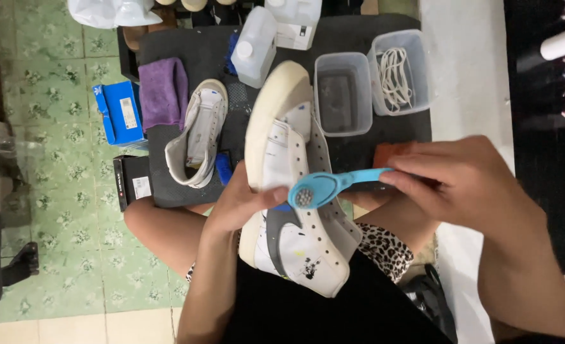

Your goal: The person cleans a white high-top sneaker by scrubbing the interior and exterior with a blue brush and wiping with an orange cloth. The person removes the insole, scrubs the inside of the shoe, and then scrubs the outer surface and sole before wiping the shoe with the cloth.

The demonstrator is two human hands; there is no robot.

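While gripping sneaker [295, 191], left hand [241, 200]; right hand [467, 181] pinching blue brush [330, 186].

I have only one view, from the camera on the person's head. It looks steeply down over the lap, very near to the left hand [241, 204] and the right hand [467, 181], which fill the lower half. Farther, at the top, it reaches the dark mat [352, 38] and the green tiled floor [59, 172].
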